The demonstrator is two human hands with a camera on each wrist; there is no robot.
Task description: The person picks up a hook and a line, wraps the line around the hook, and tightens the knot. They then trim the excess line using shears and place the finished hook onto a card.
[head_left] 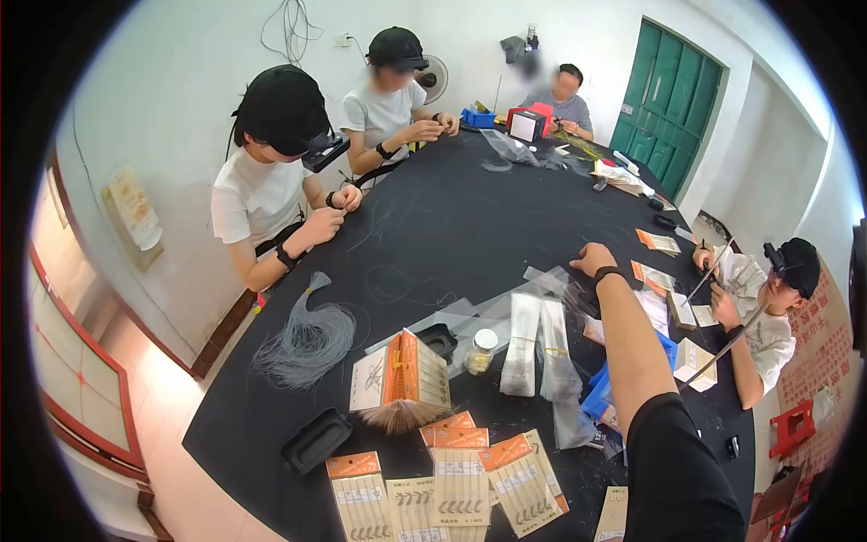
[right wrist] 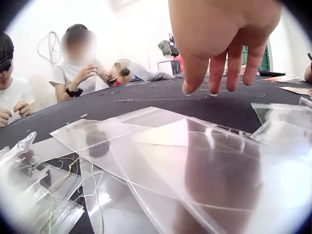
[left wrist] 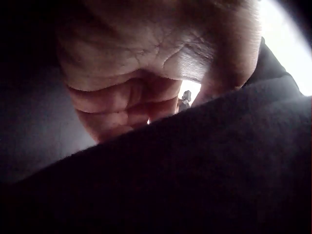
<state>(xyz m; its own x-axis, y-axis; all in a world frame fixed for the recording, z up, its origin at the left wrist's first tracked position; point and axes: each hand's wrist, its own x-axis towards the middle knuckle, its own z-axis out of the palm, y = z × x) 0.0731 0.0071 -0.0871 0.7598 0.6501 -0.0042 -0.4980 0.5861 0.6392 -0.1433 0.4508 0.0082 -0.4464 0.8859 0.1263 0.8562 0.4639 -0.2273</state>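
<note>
My right hand (head_left: 593, 259) reaches far out over the black-covered table (head_left: 479, 217). In the right wrist view its fingers (right wrist: 235, 68) hang down, with gaps between them, and the thumb stands apart from the index finger. The fingertips are close over the black cover, near thin pale strands. Clear plastic sleeves (right wrist: 161, 161) lie on the near side of this hand. My left hand (left wrist: 131, 63) shows only in the left wrist view, palm side toward the camera, fingers bent downward. Dark cloth (left wrist: 170, 180) hides its fingertips, and I cannot tell whether it holds anything.
Bundled clear bags (head_left: 521, 348), a lidded jar (head_left: 480, 350) and a blue tray (head_left: 603, 388) lie near my right arm. Packets of hooks (head_left: 461, 488), a hank of grey line (head_left: 307, 339) and a black tray (head_left: 316, 441) are closer. Several people sit around the table.
</note>
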